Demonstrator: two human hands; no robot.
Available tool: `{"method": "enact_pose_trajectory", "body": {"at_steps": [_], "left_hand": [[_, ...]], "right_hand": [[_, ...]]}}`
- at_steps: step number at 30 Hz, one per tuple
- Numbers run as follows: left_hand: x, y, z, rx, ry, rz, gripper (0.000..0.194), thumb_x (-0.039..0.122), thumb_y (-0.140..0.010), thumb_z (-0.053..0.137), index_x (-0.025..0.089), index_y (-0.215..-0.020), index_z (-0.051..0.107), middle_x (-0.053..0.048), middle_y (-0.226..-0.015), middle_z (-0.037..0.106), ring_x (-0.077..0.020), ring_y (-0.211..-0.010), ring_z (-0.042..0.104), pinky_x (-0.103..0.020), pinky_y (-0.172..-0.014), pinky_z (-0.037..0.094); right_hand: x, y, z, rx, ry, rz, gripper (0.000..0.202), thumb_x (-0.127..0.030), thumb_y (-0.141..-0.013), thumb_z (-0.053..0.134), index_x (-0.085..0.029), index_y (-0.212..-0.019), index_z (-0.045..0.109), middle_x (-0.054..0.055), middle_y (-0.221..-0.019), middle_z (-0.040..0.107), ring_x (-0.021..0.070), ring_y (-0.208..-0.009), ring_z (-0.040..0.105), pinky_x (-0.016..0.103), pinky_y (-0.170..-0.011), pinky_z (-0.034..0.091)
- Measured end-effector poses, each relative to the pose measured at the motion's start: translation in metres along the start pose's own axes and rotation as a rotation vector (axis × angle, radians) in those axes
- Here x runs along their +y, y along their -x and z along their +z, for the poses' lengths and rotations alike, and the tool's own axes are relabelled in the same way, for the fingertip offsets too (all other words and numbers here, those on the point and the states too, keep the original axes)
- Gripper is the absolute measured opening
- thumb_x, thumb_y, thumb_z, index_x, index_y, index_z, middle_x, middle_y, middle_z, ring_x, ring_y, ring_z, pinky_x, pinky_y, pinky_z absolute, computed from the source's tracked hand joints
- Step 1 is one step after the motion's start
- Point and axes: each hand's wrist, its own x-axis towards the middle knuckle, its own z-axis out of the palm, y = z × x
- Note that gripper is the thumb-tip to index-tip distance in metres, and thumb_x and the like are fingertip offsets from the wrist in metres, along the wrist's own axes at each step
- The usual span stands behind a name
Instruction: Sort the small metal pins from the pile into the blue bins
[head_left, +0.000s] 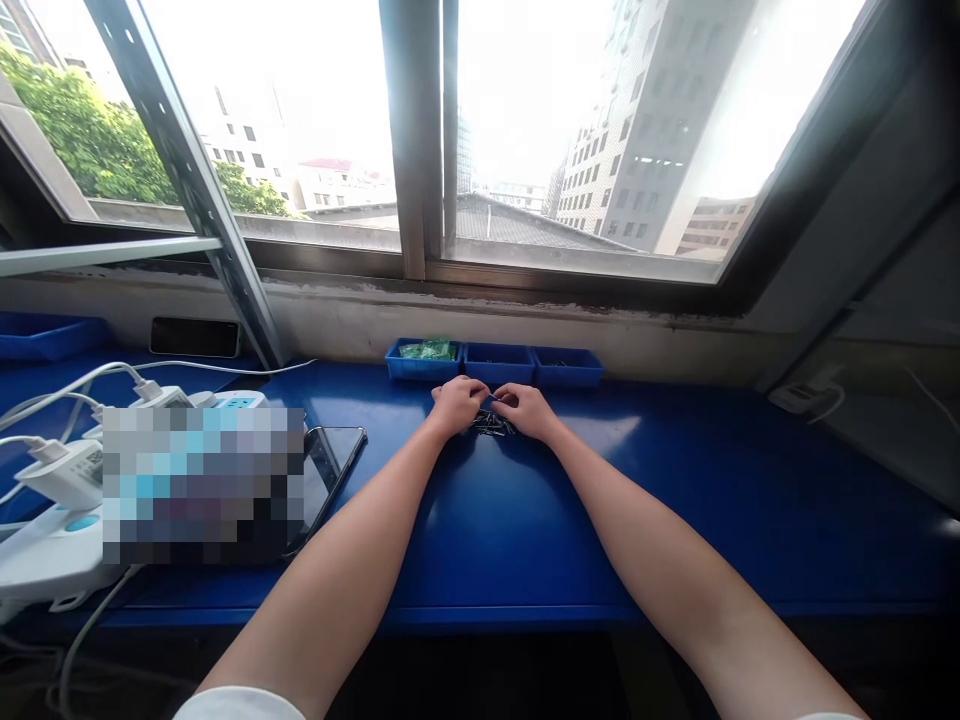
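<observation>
Arms [360,540] extended forward; left grip [457,403], right grip [528,408] close together, fingers [475,386] curled.

Window [420,150]: before you, buildings [611,180] and tree [90,135] beyond.
Metal post [186,170]: slanting at your left.
Power strip [41,548]: on your left, bearing chargers [71,475].
Phone [335,462]: on your counter [697,480], near the strip.
</observation>
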Motion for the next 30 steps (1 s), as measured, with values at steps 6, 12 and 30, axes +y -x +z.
{"method": "enact_pose_trajectory", "body": {"at_steps": [6,12,30], "left_hand": [[0.007,0.002,0.003,-0.014,-0.035,0.056,0.03,0.036,-0.089,0.039,0.022,-0.089,0.066,-0.003,-0.098,0.064,-0.0201,-0.097,0.057,-0.032,-0.083,0.037],[0.013,0.007,0.003,0.031,-0.049,0.193,0.024,0.031,-0.091,0.039,0.023,-0.098,0.061,-0.003,-0.102,0.064,-0.0191,-0.096,0.057,-0.034,-0.086,0.033],[0.008,0.006,0.002,0.045,-0.141,0.062,0.031,0.038,-0.09,0.04,0.023,-0.11,0.057,-0.007,-0.113,0.061,-0.0241,-0.108,0.053,-0.038,-0.09,0.031]], "right_hand": [[-0.004,0.0,-0.003,0.05,-0.021,-0.03,0.025,-0.032,-0.084,0.046,-0.017,-0.076,0.064,0.001,-0.07,0.064,0.0119,-0.064,0.055,0.022,-0.061,0.04],[-0.004,-0.001,-0.006,0.083,0.0,-0.03,0.037,-0.038,-0.089,0.036,-0.019,-0.064,0.056,-0.001,-0.058,0.055,0.0111,-0.057,0.049,0.022,-0.056,0.037],[0.002,-0.005,-0.017,0.224,-0.491,0.102,0.033,-0.036,-0.068,0.061,-0.017,-0.094,0.065,0.006,-0.089,0.069,0.0198,-0.086,0.063,0.03,-0.074,0.048]]}}
